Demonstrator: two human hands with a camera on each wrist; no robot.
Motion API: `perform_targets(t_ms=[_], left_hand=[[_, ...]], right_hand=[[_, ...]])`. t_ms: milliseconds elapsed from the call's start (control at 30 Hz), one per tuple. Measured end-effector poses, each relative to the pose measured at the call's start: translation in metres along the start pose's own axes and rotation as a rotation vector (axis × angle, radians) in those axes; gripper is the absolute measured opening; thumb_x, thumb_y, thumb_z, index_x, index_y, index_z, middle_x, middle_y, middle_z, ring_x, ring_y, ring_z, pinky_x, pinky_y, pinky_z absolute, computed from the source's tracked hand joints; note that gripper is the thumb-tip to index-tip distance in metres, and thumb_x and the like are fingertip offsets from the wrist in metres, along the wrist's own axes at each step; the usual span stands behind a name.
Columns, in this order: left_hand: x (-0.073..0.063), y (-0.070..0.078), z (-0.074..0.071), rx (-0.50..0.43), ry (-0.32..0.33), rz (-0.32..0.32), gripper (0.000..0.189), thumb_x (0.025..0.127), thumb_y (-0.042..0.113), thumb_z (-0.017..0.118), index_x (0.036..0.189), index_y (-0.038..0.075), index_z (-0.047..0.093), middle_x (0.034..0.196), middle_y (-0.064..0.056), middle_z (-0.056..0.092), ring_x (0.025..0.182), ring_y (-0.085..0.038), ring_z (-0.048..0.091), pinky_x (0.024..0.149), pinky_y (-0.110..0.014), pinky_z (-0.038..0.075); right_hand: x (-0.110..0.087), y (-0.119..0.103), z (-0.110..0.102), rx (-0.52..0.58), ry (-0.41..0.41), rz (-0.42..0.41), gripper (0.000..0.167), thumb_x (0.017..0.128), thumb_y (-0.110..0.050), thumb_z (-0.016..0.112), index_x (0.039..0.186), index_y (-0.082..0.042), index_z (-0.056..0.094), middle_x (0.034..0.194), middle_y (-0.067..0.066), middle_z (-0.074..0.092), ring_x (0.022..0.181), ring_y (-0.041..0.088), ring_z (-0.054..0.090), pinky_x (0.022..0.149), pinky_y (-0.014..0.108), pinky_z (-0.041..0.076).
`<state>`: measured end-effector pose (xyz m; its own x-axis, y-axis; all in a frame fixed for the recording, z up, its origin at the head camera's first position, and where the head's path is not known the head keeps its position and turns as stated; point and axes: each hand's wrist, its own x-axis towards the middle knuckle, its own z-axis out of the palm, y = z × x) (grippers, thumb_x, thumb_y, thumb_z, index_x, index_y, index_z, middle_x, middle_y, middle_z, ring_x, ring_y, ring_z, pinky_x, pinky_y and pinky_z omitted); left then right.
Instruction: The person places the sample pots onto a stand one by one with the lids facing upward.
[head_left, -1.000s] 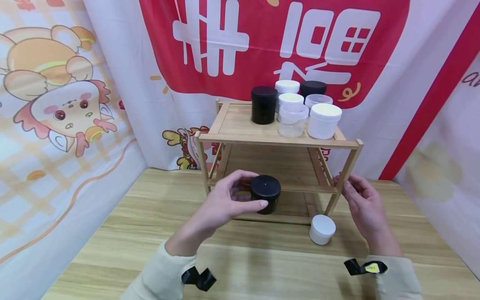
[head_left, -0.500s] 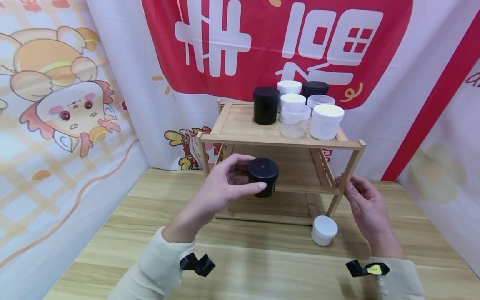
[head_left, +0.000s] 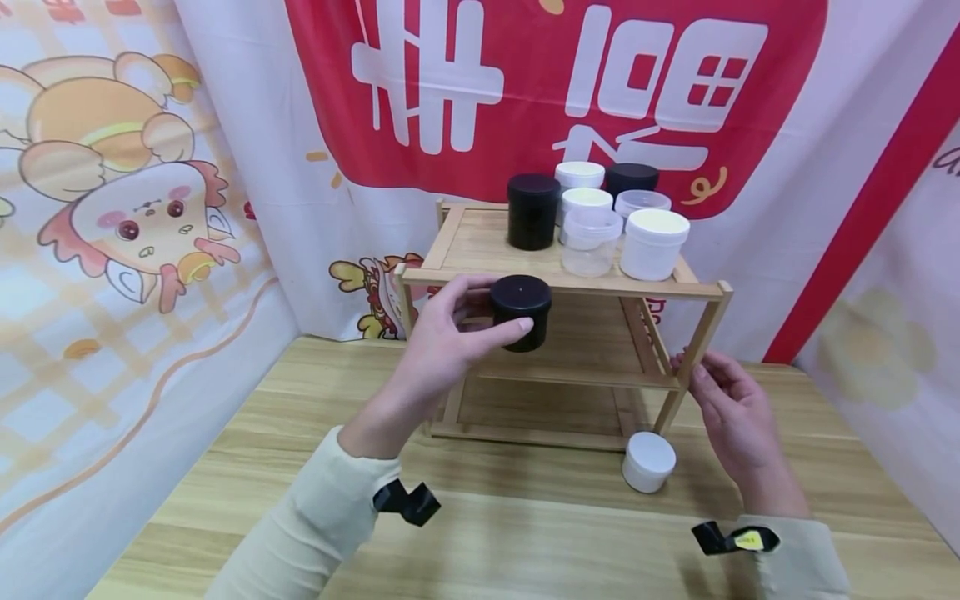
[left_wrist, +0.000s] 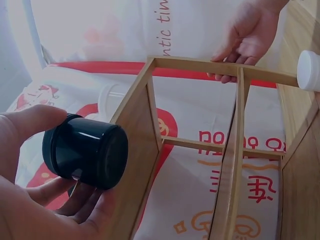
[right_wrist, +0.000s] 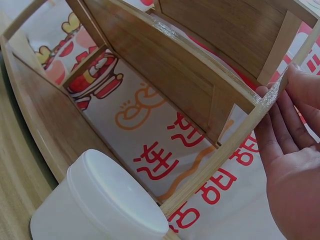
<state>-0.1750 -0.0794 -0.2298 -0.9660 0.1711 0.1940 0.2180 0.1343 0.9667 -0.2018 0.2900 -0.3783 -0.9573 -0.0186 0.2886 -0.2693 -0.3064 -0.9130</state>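
Note:
My left hand [head_left: 450,333] grips a black lidded jar [head_left: 521,315] between thumb and fingers, in front of the wooden shelf rack [head_left: 480,279]. The jar is upright, lid on top, just below the top board's front edge; in the left wrist view the black jar [left_wrist: 87,150] lies sideways across the picture. At the rack's front right post, my right hand [head_left: 733,412] holds the wood, thumb on one side and fingers behind; the right wrist view shows that hand [right_wrist: 295,135] close up. A small white lidded jar [head_left: 648,461] stands on the table by the post's foot.
On the top board stand a tall black jar [head_left: 533,212], a clear tub [head_left: 591,242], a white jar [head_left: 654,244] and several more jars behind. Printed curtains [head_left: 225,125] hang around the wooden table [head_left: 300,433].
My left hand has raised the black jar from the lower shelf's level to just under the top board's front edge. The right hand keeps its hold on the post.

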Motion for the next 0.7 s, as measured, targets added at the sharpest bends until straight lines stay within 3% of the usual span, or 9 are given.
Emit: perform_targets(t_ms=[367,700], left_hand=[[0.001,0.015,0.0,0.032,0.017,0.033,0.054,0.093,0.026,0.084,0.142,0.021,0.062,0.136,-0.003,0.066,0.127,-0.024,0.062,0.113,-0.046,0.052],[0.008,0.032,-0.004,0.041,0.023,0.069,0.052,0.093,0.027,0.083,0.141,0.023,0.063,0.136,-0.002,0.066,0.124,-0.024,0.065,0.11,-0.048,0.054]], right_hand=[[0.003,0.001,-0.001,0.064,-0.029,-0.051,0.032,0.111,-0.002,0.053,0.14,-0.007,0.066,0.128,0.0,0.071,0.119,0.009,0.07,0.106,0.018,0.055],[0.002,0.0,0.0,0.038,-0.001,-0.026,0.033,0.11,-0.004,0.055,0.141,-0.007,0.065,0.128,0.0,0.071,0.119,0.01,0.069,0.105,0.018,0.055]])
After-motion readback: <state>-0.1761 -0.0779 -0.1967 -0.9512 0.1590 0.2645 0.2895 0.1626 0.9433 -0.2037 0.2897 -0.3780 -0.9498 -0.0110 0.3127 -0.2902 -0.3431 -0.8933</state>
